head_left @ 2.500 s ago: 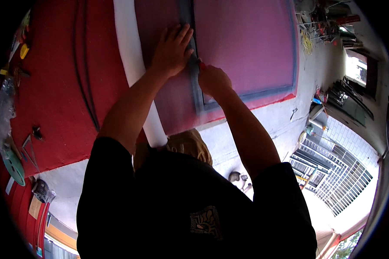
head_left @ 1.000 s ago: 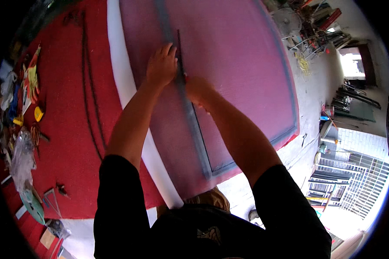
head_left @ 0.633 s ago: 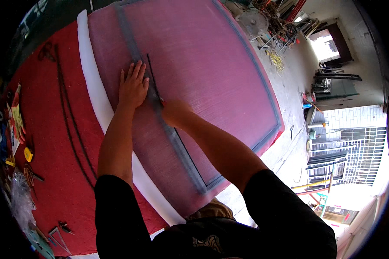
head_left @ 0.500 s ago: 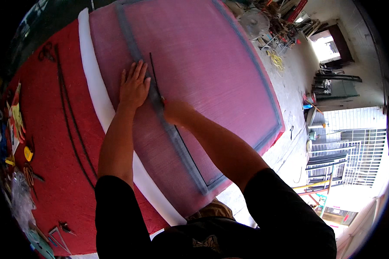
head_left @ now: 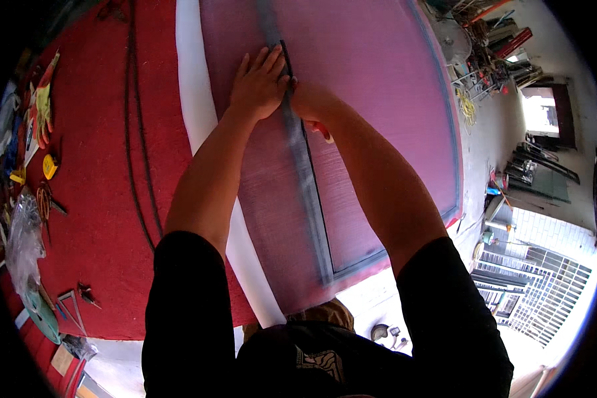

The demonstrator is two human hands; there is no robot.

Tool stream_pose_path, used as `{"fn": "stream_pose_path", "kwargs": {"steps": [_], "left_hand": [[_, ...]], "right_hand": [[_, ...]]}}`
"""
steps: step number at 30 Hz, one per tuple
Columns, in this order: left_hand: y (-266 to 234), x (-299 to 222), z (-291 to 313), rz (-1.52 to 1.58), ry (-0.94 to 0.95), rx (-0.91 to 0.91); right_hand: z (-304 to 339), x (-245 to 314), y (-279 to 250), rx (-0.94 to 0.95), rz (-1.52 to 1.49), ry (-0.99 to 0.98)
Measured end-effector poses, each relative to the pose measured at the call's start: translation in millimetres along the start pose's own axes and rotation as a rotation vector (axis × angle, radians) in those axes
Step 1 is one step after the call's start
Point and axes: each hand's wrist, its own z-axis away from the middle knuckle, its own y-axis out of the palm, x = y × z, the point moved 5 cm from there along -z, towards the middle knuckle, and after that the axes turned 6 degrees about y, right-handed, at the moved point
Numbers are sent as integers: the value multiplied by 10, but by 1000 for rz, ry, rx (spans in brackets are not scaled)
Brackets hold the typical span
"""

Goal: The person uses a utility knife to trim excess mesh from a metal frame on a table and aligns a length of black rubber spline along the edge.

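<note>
A sheet of fine mesh (head_left: pixel 385 146) covers a grey rectangular frame (head_left: pixel 317 229) on a red cloth-covered table (head_left: pixel 93 219). My left hand (head_left: pixel 261 85) lies on the mesh over the frame's left bar, its fingers stretched forward. Close beside it, my right hand (head_left: pixel 314 105) is closed around a red-handled tool (head_left: pixel 321 130) with a pale end; the tool's working end is hidden. A black cord (head_left: pixel 284 54) sticks out ahead of both hands. Behind them, a thin dark line follows the bar toward me. A white roll or folded edge (head_left: pixel 198 86) runs along the mesh's left side.
Two long black cords (head_left: pixel 130 126) lie on the red cloth. At the left are work gloves (head_left: pixel 44 106), a yellow tape measure (head_left: pixel 49 166), a clear plastic bag (head_left: pixel 25 232) and an angled metal tool (head_left: pixel 71 310). A fan (head_left: pixel 454 46) and piled scrap stand beyond the table's right side.
Both hands have moved forward along the bar, away from my body. The red handle shows more clearly below my right hand. The view has shifted, so the table sits differently in it.
</note>
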Motion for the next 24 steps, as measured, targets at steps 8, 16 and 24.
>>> {"fn": "stream_pose_path", "kwargs": {"steps": [8,16,24], "left_hand": [[18,184,79,-43,-7,-14],[-51,24,1,-80,31,81],[-43,213,178,-96,-50,164]], "right_hand": [[316,-242,644,-101,448,-289],[-513,245,-337,-136,101,85],[578,-492,975,-78,375,-213]]}}
